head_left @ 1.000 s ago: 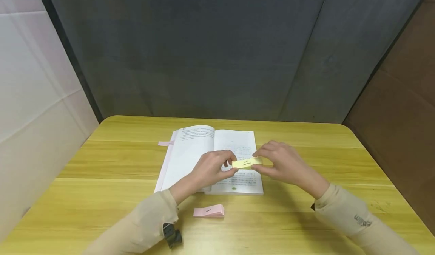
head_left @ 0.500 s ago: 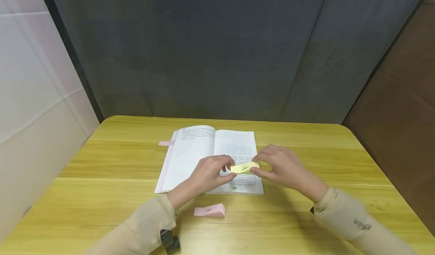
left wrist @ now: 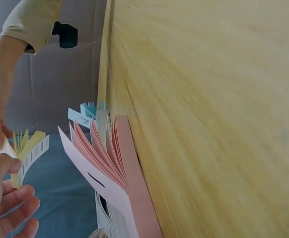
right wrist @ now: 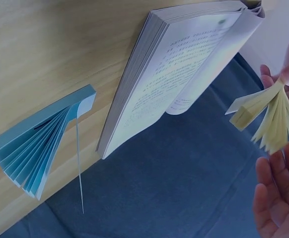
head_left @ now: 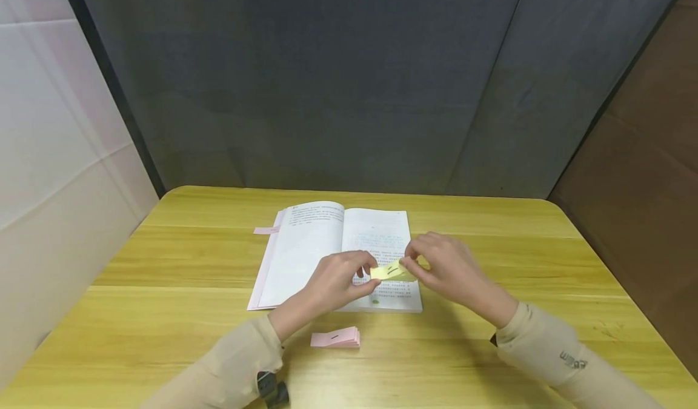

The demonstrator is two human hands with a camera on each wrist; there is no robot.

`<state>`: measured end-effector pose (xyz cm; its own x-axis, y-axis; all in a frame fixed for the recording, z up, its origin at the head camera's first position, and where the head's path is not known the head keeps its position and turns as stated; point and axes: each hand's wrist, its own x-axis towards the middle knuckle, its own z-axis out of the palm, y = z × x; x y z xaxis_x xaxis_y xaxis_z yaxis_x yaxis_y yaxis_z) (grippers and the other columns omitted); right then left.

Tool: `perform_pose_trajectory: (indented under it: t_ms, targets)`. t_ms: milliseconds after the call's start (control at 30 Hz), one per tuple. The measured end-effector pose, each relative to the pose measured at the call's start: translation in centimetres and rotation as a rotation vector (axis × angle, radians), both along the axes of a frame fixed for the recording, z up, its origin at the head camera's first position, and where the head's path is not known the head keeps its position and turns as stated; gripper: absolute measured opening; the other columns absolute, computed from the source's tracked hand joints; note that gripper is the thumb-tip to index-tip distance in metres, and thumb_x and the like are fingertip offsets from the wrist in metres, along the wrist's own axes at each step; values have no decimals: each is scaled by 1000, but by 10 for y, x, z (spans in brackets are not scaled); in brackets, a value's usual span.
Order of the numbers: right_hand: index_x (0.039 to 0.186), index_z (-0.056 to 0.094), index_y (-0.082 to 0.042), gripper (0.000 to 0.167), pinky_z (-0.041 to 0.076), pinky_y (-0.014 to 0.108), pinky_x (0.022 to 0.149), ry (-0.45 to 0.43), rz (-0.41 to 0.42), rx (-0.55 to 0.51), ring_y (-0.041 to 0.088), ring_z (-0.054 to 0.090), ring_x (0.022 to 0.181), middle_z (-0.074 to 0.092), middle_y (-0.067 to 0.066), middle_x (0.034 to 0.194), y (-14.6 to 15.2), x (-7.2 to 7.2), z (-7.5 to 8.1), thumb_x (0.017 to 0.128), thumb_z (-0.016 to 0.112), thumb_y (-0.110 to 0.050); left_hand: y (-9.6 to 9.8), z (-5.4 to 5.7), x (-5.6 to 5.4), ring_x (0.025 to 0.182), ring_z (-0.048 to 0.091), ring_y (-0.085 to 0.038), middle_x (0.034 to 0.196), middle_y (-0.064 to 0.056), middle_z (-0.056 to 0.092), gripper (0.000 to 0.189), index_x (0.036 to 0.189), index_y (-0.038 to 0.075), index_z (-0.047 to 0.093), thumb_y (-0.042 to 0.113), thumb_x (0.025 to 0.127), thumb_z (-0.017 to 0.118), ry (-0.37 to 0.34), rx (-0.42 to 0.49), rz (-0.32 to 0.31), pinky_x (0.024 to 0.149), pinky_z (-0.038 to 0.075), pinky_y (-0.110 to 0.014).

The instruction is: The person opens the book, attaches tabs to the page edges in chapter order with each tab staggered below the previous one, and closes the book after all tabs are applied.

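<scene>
Left hand [head_left: 339,277]: pinches yellow oblong paper pad [head_left: 386,272], lower centre
Right hand [head_left: 444,266]: pinches its end
Pad: likely peeling, wanting a steady pull

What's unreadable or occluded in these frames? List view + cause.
- Open book print: head view, too small to read.
- Yellow sticky-note pad, right end: head view, partly covered by the right hand.
- Blue sticky-note pad: not visible in head view, probably behind the right hand or forearm.
- Left hand: left wrist view, cut off by left edge.
</scene>
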<state>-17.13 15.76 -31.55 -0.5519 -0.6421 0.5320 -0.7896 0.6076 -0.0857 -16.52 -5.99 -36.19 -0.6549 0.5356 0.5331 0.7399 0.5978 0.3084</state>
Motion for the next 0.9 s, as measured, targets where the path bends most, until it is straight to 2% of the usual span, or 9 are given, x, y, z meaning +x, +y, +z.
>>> perform_pose_trajectory:
  t_ms: [267, 433, 500, 567, 700, 900]
  targets:
    - [70, 61, -15, 11, 31, 19, 41, 51, 22, 13, 5, 41, 53, 55, -9, 65, 1, 1, -1, 77, 67, -19, 0, -1, 0, 64, 54, -2, 78, 7, 60, 18, 86, 13, 60, 23, 74, 69, -3, -6, -3, 54, 40, -14]
    - [78, 69, -13, 6, 42, 23, 48, 92, 58, 7, 11, 54, 71, 62, -3, 81, 2, 0, -2, 76, 68, -18, 1, -2, 0, 64, 54, -3, 78, 7, 61, 18, 85, 12, 60, 23, 74, 68, 6, -2, -11, 54, 40, -14]
    - [78, 69, -13, 7, 44, 25, 51, 99, 65, -3, 13, 55, 77, 62, -2, 86, 2, -1, -2, 75, 68, -19, 1, -2, 0, 64, 54, -3, 78, 7, 61, 18, 85, 12, 60, 23, 74, 68, 8, -1, -13, 54, 40, -14]
    - [75, 66, -13, 7, 44, 24, 50, 99, 61, -5, 13, 54, 77, 61, -2, 85, 2, -1, -2, 75, 68, -20, 1, -3, 1, 64, 54, -3, 78, 7, 61, 18, 85, 12, 60, 23, 74, 69, 11, 0, -14, 54, 40, -14]
    - [66, 58, -16, 13, 40, 22, 48, 54, 28, -12, 10, 50, 69, 57, -5, 75, 1, -1, 0, 75, 66, -22, 2, -3, 1, 64, 55, -4, 78, 6, 62, 19, 85, 12, 60, 23, 73, 69, 11, 9, -16, 54, 40, -14]
    - [63, 56, -19, 12, 35, 20, 45, -110, -27, -44, 6, 42, 61, 51, -10, 65, -1, 0, 6, 72, 65, -19, 3, -4, 1, 64, 55, -4, 78, 7, 61, 19, 85, 12, 60, 23, 73, 69, 3, 19, -9, 54, 40, -15]
